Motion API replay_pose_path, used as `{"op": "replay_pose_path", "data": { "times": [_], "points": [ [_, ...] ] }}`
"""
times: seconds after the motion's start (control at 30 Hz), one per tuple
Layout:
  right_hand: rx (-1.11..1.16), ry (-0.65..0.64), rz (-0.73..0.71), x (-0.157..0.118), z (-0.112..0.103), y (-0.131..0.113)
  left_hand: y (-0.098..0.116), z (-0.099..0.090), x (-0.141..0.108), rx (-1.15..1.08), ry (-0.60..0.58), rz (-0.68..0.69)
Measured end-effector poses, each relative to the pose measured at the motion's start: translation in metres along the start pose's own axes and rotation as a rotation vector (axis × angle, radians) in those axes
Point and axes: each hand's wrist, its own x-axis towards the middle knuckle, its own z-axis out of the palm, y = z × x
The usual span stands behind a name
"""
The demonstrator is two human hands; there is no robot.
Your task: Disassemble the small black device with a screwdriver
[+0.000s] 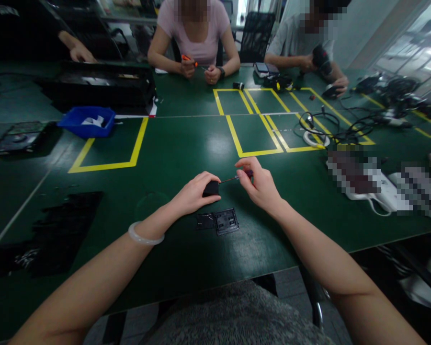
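Between the thumb and fingers of my left hand (194,194) is a small black box-shaped part (210,189), held on the green table. My right hand (258,184) is closed round the handle of a screwdriver (230,180), whose thin shaft points left and meets the right side of the black part. Whether its tip sits in a screw is too small to see. Just in front of my left hand lie flat black plastic pieces (226,221), side by side on the table.
Black parts (68,230) lie in a pile at left. Beyond them are a blue tray (88,122) and a large black casing (104,86). Cables (330,124) and a white power strip (384,189) are on the right. Across the table, people work with tools.
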Motion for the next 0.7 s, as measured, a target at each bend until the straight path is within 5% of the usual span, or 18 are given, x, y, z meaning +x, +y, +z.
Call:
{"op": "replay_pose_path", "data": {
  "times": [0.7],
  "points": [
    [0.022, 0.007, 0.008, 0.0001, 0.0007, 0.0011, -0.0017, 0.0007, -0.0002, 0.002, 0.005, 0.012]
  ]
}}
